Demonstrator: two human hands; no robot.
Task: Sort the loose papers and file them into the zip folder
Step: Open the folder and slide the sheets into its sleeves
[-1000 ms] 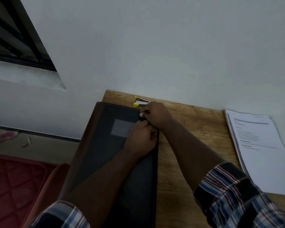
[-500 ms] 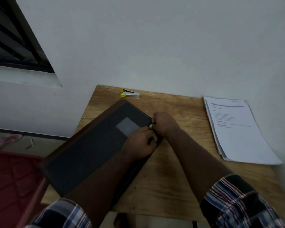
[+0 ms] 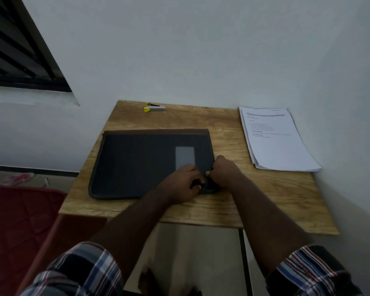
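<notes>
A dark zip folder (image 3: 141,165) with a grey label patch lies flat and closed on the wooden table (image 3: 226,204), its long side running left to right. My left hand (image 3: 183,182) rests with curled fingers on the folder's near right corner. My right hand (image 3: 222,171) pinches the folder's right edge at that corner; what it grips there is too small and dark to make out. A stack of printed white papers (image 3: 278,139) lies at the table's far right, apart from the folder.
A small yellow and silver stapler (image 3: 155,107) sits at the table's back edge by the wall. The wall closes the table in behind and on the right. A red mat (image 3: 19,227) covers the floor on the left.
The folder has turned from pointing away from me to lying crosswise on the table, nearer its front. Both hands stayed at the same corner and moved with it.
</notes>
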